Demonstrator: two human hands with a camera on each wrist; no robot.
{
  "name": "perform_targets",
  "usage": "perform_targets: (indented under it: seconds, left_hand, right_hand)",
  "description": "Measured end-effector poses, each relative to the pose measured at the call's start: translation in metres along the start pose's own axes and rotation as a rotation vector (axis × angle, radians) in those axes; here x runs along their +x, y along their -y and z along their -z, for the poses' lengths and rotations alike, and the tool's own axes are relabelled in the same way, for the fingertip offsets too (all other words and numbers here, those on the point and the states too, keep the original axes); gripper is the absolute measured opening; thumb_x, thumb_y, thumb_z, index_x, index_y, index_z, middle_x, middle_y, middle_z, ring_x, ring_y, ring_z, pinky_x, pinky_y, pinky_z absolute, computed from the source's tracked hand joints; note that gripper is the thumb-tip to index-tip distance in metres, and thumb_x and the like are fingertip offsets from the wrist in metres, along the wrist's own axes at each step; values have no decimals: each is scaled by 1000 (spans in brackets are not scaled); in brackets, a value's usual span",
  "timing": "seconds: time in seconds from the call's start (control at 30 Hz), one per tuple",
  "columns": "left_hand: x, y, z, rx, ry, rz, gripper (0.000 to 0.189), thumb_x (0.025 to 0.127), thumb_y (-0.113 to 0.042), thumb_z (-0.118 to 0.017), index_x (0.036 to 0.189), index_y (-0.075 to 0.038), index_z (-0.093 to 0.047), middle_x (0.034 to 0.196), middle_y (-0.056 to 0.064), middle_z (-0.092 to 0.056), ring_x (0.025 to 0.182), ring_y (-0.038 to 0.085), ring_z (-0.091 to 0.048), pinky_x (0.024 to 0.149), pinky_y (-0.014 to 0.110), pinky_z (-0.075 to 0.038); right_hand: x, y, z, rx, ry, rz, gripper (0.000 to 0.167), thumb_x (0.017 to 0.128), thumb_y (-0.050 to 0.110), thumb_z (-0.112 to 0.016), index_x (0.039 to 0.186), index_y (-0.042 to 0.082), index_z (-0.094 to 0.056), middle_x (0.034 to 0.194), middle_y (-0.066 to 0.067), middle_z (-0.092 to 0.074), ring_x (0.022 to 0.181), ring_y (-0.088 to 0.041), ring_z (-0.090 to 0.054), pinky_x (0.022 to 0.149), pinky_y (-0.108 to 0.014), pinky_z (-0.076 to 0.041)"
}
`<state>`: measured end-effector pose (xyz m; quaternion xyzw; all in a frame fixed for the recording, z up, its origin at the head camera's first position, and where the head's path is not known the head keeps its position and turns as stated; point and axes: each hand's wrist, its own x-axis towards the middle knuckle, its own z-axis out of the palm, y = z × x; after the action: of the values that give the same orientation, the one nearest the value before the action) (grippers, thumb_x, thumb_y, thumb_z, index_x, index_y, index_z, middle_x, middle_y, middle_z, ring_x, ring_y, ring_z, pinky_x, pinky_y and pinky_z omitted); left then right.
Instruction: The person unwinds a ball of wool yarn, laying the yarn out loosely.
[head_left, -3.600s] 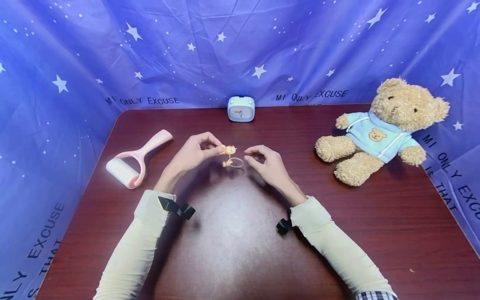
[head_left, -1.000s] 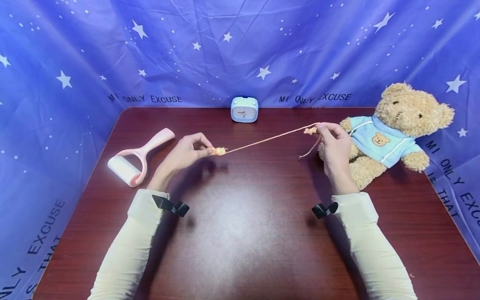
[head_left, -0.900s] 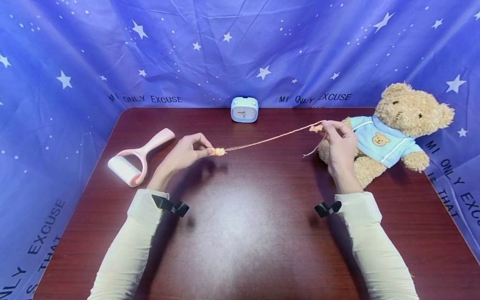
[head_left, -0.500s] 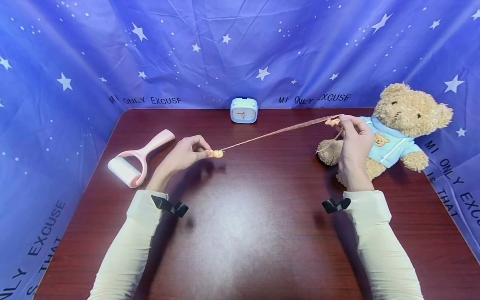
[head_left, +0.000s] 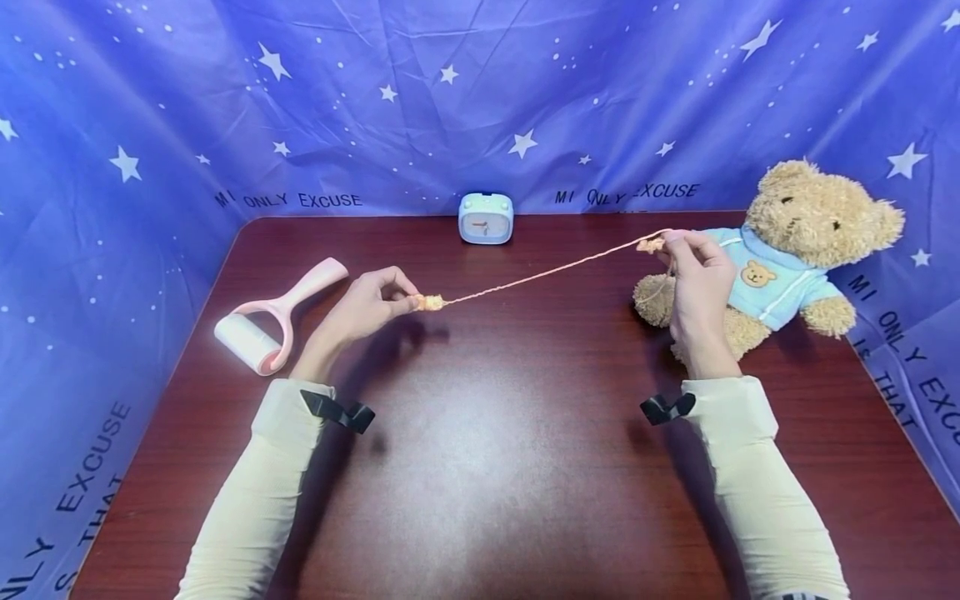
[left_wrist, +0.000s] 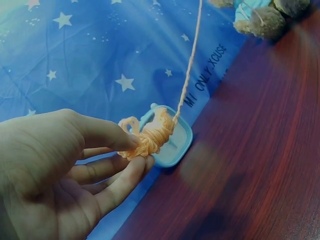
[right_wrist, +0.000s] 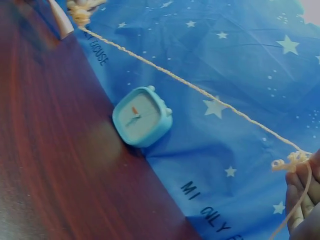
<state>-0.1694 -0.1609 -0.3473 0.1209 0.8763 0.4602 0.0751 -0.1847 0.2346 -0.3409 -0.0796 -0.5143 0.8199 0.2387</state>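
Note:
A small bundle of orange yarn [left_wrist: 155, 137] is pinched between the thumb and fingers of my left hand [head_left: 372, 302], left of the middle of the table. One strand of yarn [head_left: 551, 271] runs taut from the bundle up to my right hand [head_left: 701, 287]. There the thumb and fingers pinch the strand along with a small curly clump of yarn [right_wrist: 291, 161]. A loose tail of yarn [right_wrist: 298, 204] hangs down from the right fingers. In the head view the right hand overlaps the teddy bear's arm and leg.
A teddy bear [head_left: 825, 218] in a light blue hoodie sits at the right of the dark red table [head_left: 480, 467]. A pale blue clock [head_left: 486, 219] stands at the back edge. At the left lies a pink lint roller [head_left: 281, 312]. A blue starry curtain [head_left: 337, 100] encloses the table.
Since the first frame, the right hand has taken hold of the yarn and drawn a strand far to the right. In the last half second it has come slightly back left.

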Motion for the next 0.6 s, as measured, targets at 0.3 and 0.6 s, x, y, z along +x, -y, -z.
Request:
perform_targets:
  seconds: [0.3,0.6]
  left_hand:
    - [-8,-25,3,-32,0,-27,11,89,-2,-63,95,7,-60,88,20,-65,76,16,-58,63,17,-42]
    - [7,2,-3,-66,-35,-28,14,88,-9,-67,98,0,-64,91,16,-67,76,12,-59,64,18,-45]
  right_hand:
    - [-16,-34,-4,-374,185,-147,2,86,11,-71,87,11,-73,65,9,-58,55,-3,-46,50,-14,-37]
    - [-36,-75,-2,-717,369,-252,20,91,20,-65,101,2,-67,73,14,-62,68,-1,-54,56,-15,-41]
